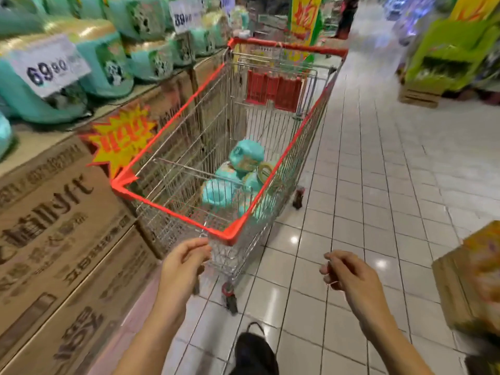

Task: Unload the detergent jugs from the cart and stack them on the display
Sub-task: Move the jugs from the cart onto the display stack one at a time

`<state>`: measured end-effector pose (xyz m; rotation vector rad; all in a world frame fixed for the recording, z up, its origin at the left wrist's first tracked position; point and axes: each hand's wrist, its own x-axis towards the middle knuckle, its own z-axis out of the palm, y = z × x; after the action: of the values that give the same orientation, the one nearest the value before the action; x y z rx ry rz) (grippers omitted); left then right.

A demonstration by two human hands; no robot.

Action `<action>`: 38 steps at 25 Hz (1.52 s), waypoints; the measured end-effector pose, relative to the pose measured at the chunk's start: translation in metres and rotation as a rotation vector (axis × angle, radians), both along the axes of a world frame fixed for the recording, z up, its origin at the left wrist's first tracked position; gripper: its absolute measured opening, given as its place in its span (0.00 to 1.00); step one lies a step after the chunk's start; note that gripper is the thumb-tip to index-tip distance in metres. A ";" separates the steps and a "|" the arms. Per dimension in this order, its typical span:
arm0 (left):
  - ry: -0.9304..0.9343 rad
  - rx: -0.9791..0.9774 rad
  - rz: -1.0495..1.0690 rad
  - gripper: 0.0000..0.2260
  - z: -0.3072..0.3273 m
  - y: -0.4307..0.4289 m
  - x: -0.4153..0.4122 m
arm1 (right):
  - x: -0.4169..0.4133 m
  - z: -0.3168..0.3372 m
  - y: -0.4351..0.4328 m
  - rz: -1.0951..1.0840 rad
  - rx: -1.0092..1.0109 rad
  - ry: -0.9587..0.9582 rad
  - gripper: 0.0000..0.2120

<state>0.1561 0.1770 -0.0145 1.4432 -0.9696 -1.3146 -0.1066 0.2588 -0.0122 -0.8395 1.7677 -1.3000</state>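
Several teal detergent jugs [238,174] lie tumbled low in the cart [173,209] at frame centre, ahead of and below both hands. The left hand [184,262] hangs just beside the cart's near corner, loosely curled and empty. The right hand [349,274], equally slack and empty, sits well apart at lower right. The display [32,143] runs up the frame's left, so the left hand looks nearer to both.

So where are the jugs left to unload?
In the head view, the teal jugs lie in the bottom of the cart, against its right wall, centre frame.
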 end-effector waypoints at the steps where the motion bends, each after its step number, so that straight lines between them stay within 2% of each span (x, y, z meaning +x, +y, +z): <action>1: 0.007 -0.029 0.012 0.06 0.003 -0.023 -0.008 | -0.008 0.005 -0.025 0.005 -0.032 -0.005 0.08; 3: 0.033 -0.090 0.045 0.07 0.009 -0.079 -0.026 | -0.027 0.016 -0.087 0.017 -0.111 -0.003 0.08; 7: 0.063 -0.093 0.120 0.07 0.029 -0.186 -0.063 | -0.047 0.044 -0.213 0.055 -0.238 0.029 0.09; 10: 0.102 -0.040 0.146 0.07 0.036 -0.256 -0.090 | -0.058 0.057 -0.304 0.130 -0.289 0.074 0.10; 14: 0.025 0.060 0.158 0.06 0.019 -0.335 -0.115 | -0.076 0.051 -0.423 0.186 -0.300 0.076 0.10; 19: -0.074 0.163 0.233 0.07 -0.037 -0.445 -0.136 | -0.103 -0.002 -0.595 0.287 -0.163 0.146 0.08; 22: -0.088 0.239 0.313 0.11 -0.072 -0.514 -0.151 | -0.113 -0.046 -0.699 0.451 -0.030 0.245 0.09; 26: -0.060 0.428 0.384 0.14 -0.129 -0.588 -0.177 | -0.126 -0.122 -0.775 0.686 0.128 0.499 0.10; 27: -0.032 0.476 0.396 0.13 -0.145 -0.606 -0.184 | -0.128 -0.145 -0.788 0.741 0.176 0.525 0.09; 29: 0.057 0.630 0.409 0.11 -0.178 -0.639 -0.198 | -0.131 -0.191 -0.802 0.789 0.310 0.526 0.15; 31: 0.106 0.703 0.420 0.17 -0.204 -0.670 -0.212 | -0.132 -0.229 -0.814 0.742 0.407 0.488 0.18; 32: 0.196 0.706 0.430 0.21 -0.216 -0.684 -0.220 | -0.132 -0.249 -0.820 0.704 0.427 0.478 0.18; 35: 0.649 0.763 0.448 0.28 -0.247 -0.716 -0.238 | -0.127 -0.289 -0.819 0.711 0.470 0.585 0.20; 36: 0.741 0.787 0.440 0.29 -0.255 -0.724 -0.241 | -0.122 -0.296 -0.814 0.707 0.445 0.595 0.21; 38: 0.776 0.812 0.424 0.24 -0.270 -0.731 -0.241 | -0.115 -0.304 -0.802 0.637 0.359 0.565 0.24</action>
<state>-0.0848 -0.5537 -0.2846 1.3719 0.4154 -1.7995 -0.2216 -0.5427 -0.3160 -1.4895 1.8305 -0.3293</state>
